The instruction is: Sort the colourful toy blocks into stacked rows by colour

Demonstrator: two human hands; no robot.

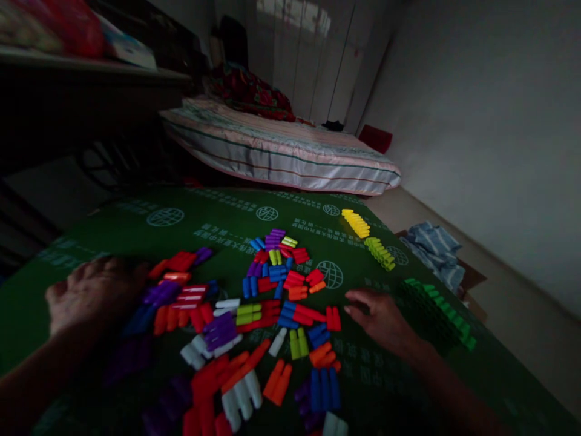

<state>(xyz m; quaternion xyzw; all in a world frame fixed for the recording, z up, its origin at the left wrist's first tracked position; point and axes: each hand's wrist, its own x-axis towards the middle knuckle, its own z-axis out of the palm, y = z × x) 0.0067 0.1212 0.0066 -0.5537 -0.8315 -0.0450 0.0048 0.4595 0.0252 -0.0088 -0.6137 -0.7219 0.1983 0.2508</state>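
A spread of plastic building blocks in joined tube shapes lies across the green printed board, with red, blue, purple, orange, white and lime pieces mixed. My left hand (93, 290) rests low at the left edge of the pile, beside purple blocks (161, 293) and red blocks (181, 261); its fingertips are in shadow, and no block shows in it. On the other side, my right hand (379, 318) hovers with thumb and fingers apart, holding nothing. Nearest to it is a small red block (333, 318). Blue blocks (325, 389) and an orange block (278, 382) lie closer to me.
Along the right side stand a yellow row of joined blocks (355, 223), a lime row (380, 254) and a longer green row (440, 312). Beyond the board (218, 212) is a bed (281, 148). Striped cloth (431, 251) lies on the right; a shelf (91, 69) overhangs the left.
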